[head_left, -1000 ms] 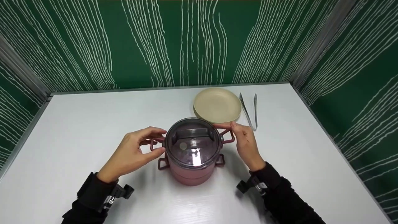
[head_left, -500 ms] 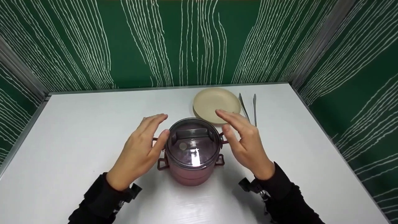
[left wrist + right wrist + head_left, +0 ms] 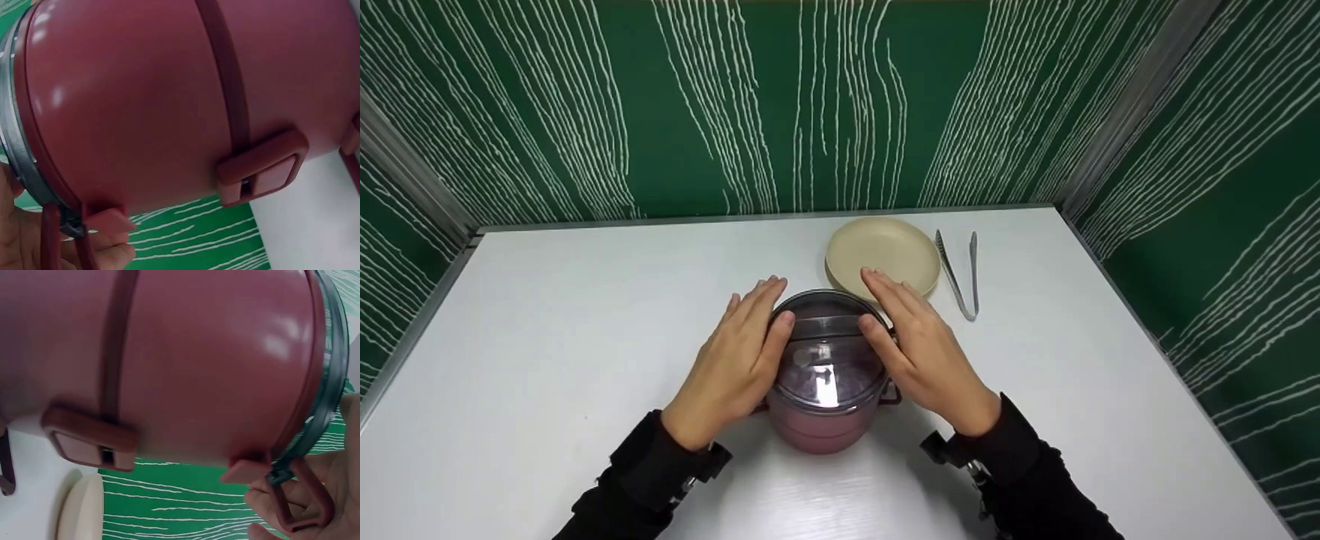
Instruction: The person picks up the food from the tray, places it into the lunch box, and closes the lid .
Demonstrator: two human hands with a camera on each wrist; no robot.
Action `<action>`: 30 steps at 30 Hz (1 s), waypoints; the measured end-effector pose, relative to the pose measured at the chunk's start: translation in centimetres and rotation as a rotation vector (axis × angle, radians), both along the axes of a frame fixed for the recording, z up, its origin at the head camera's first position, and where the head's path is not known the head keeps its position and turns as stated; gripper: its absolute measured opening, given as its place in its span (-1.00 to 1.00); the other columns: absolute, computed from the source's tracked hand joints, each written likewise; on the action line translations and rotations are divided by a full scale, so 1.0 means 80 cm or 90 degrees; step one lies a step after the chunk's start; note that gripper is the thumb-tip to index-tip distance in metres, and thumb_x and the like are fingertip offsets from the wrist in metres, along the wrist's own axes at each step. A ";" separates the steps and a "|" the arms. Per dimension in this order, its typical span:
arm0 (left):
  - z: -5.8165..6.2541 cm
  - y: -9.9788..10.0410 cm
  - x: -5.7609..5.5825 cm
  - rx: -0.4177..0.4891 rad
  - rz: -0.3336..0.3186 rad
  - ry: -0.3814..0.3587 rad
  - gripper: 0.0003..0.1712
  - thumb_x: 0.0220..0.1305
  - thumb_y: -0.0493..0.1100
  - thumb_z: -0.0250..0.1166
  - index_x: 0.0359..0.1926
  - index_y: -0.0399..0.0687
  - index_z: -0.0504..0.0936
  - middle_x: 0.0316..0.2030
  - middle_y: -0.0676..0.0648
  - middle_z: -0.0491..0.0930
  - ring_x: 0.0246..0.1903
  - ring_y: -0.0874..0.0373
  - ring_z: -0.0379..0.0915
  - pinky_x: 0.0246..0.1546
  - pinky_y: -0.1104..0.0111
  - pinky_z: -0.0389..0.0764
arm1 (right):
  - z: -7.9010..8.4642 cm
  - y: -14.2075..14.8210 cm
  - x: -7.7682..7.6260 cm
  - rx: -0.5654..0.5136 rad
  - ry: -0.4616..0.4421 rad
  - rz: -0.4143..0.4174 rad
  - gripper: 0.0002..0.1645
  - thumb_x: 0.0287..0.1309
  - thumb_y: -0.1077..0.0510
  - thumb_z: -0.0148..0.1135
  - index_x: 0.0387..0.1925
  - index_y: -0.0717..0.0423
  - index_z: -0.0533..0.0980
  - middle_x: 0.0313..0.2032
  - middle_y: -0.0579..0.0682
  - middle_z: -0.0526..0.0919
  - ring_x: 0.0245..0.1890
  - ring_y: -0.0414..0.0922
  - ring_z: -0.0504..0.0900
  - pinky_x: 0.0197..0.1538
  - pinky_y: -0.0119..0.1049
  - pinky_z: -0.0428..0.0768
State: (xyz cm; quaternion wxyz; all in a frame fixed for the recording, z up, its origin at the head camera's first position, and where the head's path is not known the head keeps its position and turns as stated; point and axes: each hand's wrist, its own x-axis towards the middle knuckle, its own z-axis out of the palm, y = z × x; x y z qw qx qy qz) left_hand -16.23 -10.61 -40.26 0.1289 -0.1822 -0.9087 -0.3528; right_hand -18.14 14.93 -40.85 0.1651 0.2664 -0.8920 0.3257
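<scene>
A tall pink-red pot (image 3: pixel 819 433) of stacked tiers stands upright on the table, topped by a see-through lid (image 3: pixel 829 367) with a dark bar handle. My left hand (image 3: pixel 735 360) lies along the lid's left edge, fingers nearly straight. On the opposite edge is my right hand (image 3: pixel 926 349), its fingers also extended and its thumb over the rim. In the left wrist view a red loop (image 3: pixel 49 236) sticks out at the lid rim near my fingers. The right wrist view shows a matching loop (image 3: pixel 304 498) in front of my palm. Firm contact with the lid is hard to tell.
A beige plate (image 3: pixel 877 247) lies just behind the pot, partly behind my right fingers. To its right are metal tongs (image 3: pixel 960 289), spread apart. The white table (image 3: pixel 607 300) meets green walls (image 3: pixel 870 165) with white streaks at the back and right.
Both hands have left the upper side loops, where they were a second ago, and come up and inward to the lid's edges. The pot has stayed in place.
</scene>
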 end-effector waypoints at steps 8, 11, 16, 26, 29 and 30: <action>-0.017 0.003 -0.004 0.118 -0.012 -0.043 -0.39 0.74 0.02 -0.04 0.60 -0.19 0.35 0.58 -0.23 0.37 0.61 -0.18 0.23 0.66 -0.06 0.25 | -0.019 0.001 -0.004 -0.044 -0.067 0.022 -0.31 0.71 -0.04 -0.03 0.70 -0.05 0.16 0.56 0.02 0.45 0.61 0.04 0.36 0.65 0.14 0.32; -0.022 0.004 -0.007 0.156 -0.015 -0.046 -0.40 0.74 0.01 -0.04 0.60 -0.17 0.35 0.57 -0.19 0.39 0.60 -0.12 0.26 0.64 -0.04 0.29 | -0.025 0.001 -0.006 -0.093 -0.111 0.042 -0.32 0.72 0.00 -0.07 0.71 -0.10 0.13 0.55 0.01 0.47 0.60 0.02 0.37 0.64 0.16 0.33; -0.029 0.007 -0.010 0.200 -0.008 -0.037 -0.41 0.72 0.01 -0.03 0.58 -0.11 0.38 0.55 -0.15 0.42 0.59 -0.04 0.30 0.62 -0.02 0.33 | -0.036 -0.002 -0.009 -0.186 -0.160 0.073 -0.34 0.71 0.09 -0.12 0.71 -0.06 0.15 0.53 0.09 0.48 0.60 0.05 0.37 0.65 0.18 0.27; -0.043 0.016 -0.014 0.348 -0.011 -0.048 -0.43 0.68 -0.04 -0.01 0.56 -0.12 0.41 0.57 -0.13 0.40 0.60 -0.02 0.29 0.64 0.04 0.31 | -0.052 -0.019 -0.006 -0.388 -0.228 0.097 -0.39 0.71 0.11 -0.13 0.65 0.06 0.23 0.49 0.09 0.52 0.53 -0.06 0.45 0.57 -0.41 0.35; -0.048 0.019 -0.016 0.386 -0.020 -0.048 -0.44 0.67 -0.07 0.00 0.54 -0.15 0.41 0.56 -0.14 0.41 0.59 -0.01 0.30 0.64 0.05 0.32 | -0.054 -0.024 -0.005 -0.440 -0.245 0.097 -0.39 0.70 0.09 -0.11 0.64 0.07 0.25 0.48 0.11 0.51 0.52 -0.07 0.46 0.54 -0.46 0.37; -0.050 0.019 -0.016 0.397 -0.022 -0.048 -0.44 0.66 -0.08 0.00 0.54 -0.16 0.41 0.56 -0.14 0.41 0.59 -0.02 0.30 0.63 0.05 0.32 | -0.055 -0.025 -0.005 -0.453 -0.249 0.095 -0.40 0.70 0.09 -0.10 0.63 0.08 0.26 0.48 0.11 0.51 0.52 -0.08 0.45 0.54 -0.45 0.38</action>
